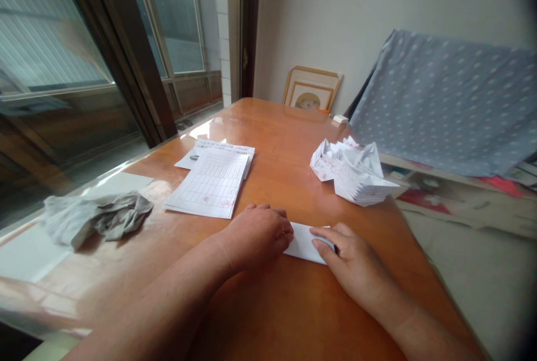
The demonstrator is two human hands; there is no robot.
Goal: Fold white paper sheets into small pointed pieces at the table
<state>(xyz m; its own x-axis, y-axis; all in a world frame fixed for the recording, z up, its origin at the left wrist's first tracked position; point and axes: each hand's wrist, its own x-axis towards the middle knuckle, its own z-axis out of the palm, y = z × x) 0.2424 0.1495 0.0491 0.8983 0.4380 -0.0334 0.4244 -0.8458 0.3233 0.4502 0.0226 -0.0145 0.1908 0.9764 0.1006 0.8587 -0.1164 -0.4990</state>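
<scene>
Right hand (348,252): thumb and forefinger apart on the right end of the white paper strip (302,243); pinching or merely pressing, cannot tell
Left hand (264,232): curled over its opposite end, fingertips mostly hidden, closure unclear
White paper strip: on the wooden table (285,159), between both hands
Crease: probably being flattened; next move calls for steady pressure
Folded-paper stack (361,182): beyond the right hand
</scene>
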